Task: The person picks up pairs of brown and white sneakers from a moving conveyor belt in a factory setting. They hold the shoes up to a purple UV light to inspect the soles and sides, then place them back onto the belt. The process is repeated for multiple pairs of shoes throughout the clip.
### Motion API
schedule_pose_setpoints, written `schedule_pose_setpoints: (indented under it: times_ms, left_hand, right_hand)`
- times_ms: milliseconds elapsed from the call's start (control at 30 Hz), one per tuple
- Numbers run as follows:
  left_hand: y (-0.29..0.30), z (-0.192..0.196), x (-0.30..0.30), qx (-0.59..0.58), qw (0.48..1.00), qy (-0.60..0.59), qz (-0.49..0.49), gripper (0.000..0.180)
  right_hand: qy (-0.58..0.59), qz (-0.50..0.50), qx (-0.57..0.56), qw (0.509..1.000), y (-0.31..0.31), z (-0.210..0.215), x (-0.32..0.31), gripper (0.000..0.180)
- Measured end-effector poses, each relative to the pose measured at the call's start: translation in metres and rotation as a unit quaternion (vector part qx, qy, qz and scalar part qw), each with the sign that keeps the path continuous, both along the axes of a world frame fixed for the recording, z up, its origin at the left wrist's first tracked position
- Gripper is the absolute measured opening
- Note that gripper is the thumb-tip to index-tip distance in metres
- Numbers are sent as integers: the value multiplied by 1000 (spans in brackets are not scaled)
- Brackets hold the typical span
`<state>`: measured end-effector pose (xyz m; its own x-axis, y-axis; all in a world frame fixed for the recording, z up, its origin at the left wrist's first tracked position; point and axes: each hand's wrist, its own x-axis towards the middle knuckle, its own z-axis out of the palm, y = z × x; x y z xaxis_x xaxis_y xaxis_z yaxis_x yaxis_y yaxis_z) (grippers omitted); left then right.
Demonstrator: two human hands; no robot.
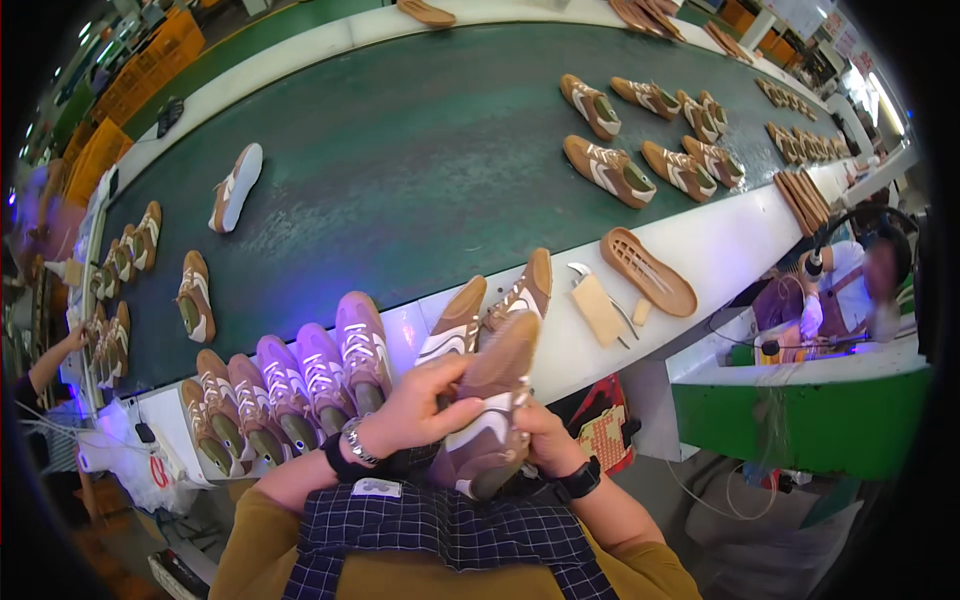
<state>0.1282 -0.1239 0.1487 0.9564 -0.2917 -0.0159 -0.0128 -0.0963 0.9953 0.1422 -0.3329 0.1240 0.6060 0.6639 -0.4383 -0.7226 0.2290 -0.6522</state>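
Observation:
A brown sneaker [490, 428] with a white side stripe is held toe up in front of my apron. My left hand [425, 405] grips its side near the toe, with the thumb pressed on the upper. Around the other side, by the laces, my right hand [548, 440] has its fingers closed on it. Just beyond stand two more brown sneakers [452, 325] on the white ledge. To their right lie a loose tan sole [648, 272], a beige block [598, 310], a small beige piece [641, 312] and a thin metal tool with a curved tip [580, 269].
Left of my hands, several laced sneakers [283, 375] stand in a row on the white ledge [560, 365]. Beyond runs a green conveyor belt [400, 150] carrying more sneakers [608, 170]. A co-worker's arm [55, 360] reaches in at far left; another person [840, 285] sits at right.

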Motion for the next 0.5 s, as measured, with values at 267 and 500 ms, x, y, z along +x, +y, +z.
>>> schedule_pose_setpoints:
  times_ms: [267, 500]
  left_hand:
    - [10, -80, 24, 216, 963, -83, 136, 61]
    - [13, -141, 50, 175, 962, 184, 100, 61]
  right_hand:
    - [72, -206, 5, 976, -24, -26, -5, 64]
    - [29, -227, -29, 973, -27, -40, 15, 54]
